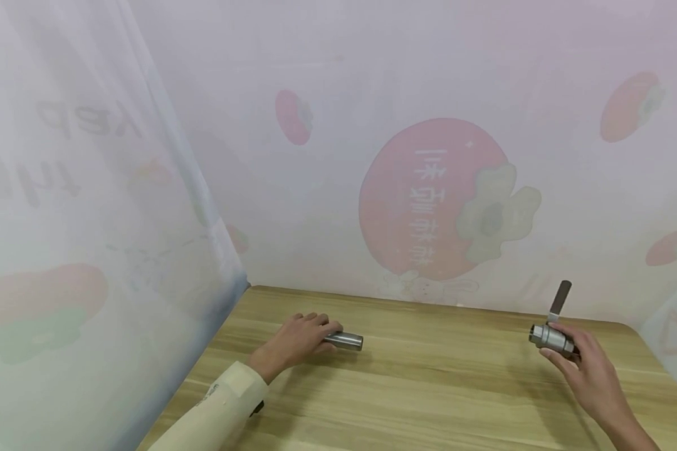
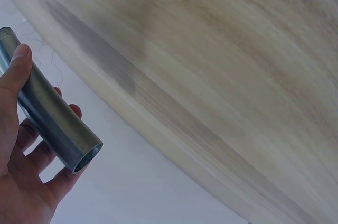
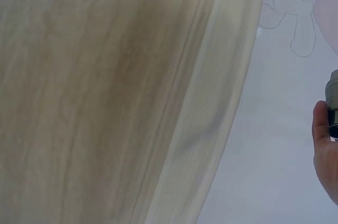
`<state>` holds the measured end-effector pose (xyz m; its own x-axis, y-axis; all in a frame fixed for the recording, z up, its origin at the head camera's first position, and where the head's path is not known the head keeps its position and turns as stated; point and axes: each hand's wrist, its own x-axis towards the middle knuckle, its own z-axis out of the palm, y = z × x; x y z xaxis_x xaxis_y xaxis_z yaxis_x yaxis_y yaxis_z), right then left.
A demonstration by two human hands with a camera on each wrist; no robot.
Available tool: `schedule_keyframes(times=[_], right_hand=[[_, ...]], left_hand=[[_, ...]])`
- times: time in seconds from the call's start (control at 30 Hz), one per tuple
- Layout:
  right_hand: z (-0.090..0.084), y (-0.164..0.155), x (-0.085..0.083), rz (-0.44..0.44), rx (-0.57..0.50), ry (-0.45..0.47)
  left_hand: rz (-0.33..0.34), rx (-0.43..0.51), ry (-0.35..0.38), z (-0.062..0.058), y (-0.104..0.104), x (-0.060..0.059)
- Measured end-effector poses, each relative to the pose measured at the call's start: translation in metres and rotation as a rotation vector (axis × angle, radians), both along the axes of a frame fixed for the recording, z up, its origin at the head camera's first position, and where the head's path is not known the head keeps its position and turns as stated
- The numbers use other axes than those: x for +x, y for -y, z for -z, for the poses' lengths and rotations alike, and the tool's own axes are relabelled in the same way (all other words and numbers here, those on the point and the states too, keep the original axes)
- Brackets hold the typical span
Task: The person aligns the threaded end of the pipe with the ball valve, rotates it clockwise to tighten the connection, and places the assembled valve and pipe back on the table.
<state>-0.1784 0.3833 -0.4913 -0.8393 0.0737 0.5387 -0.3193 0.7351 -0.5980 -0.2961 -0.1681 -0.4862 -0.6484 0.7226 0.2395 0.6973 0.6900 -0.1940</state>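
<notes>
My left hand (image 1: 298,343) grips a short metal pipe (image 1: 346,341) above the left part of the table. The left wrist view shows the pipe (image 2: 59,115) lying across the fingers, with the thumb on top; its open end points down to the right and its far end is threaded. On the right, my right hand (image 1: 595,376) holds a metal ball valve (image 1: 550,338) between thumb and fingers. A dark-gripped lever (image 1: 561,299) sticks up from the valve. Only a sliver of the valve (image 3: 332,97) appears at the right edge of the right wrist view.
Both hands are over a wood-grain table (image 1: 429,388). Behind it hangs a pale curtain (image 1: 327,207) printed with fruit, and another curtain panel (image 1: 90,219) runs along the left side. The table's far edge meets the back curtain.
</notes>
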Motion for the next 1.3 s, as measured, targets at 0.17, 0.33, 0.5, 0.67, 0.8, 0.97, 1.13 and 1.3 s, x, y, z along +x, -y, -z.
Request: schedule_keyframes(times=[0.17,0.33,0.5,0.67,0.8,0.97,1.13,1.3], right_hand=[[-0.0004,0.0032,-0.0021,-0.022,-0.023,-0.013],[0.0000,0.0051,-0.0005,-0.015,-0.027,0.025],[-0.0001,0.0061,-0.0003,-0.021,-0.042,0.029],[0.0013,0.0069,-0.0004,-0.023,-0.055,0.028],[0.0021,0.0072,-0.0008,-0.019,-0.056,0.017],[0.0018,0.0075,-0.0017,-0.029,-0.061,-0.013],[0.0015,0.0076,-0.0015,-0.055,-0.078,-0.025],[0.0019,0.0076,-0.0003,-0.083,-0.088,-0.004]], left_hand=[[0.009,-0.007,-0.003,0.0009,-0.0008,0.0000],[0.026,-0.004,-0.025,0.0003,-0.0010,0.0010],[0.036,0.009,-0.038,0.0004,-0.0010,0.0010],[0.037,0.005,-0.045,0.0015,-0.0015,0.0015],[0.024,-0.008,-0.028,0.0015,-0.0020,0.0022],[0.017,-0.013,-0.015,0.0014,-0.0025,0.0031],[0.022,-0.006,-0.020,0.0008,-0.0030,0.0032],[0.033,0.008,-0.010,-0.0004,-0.0031,0.0046]])
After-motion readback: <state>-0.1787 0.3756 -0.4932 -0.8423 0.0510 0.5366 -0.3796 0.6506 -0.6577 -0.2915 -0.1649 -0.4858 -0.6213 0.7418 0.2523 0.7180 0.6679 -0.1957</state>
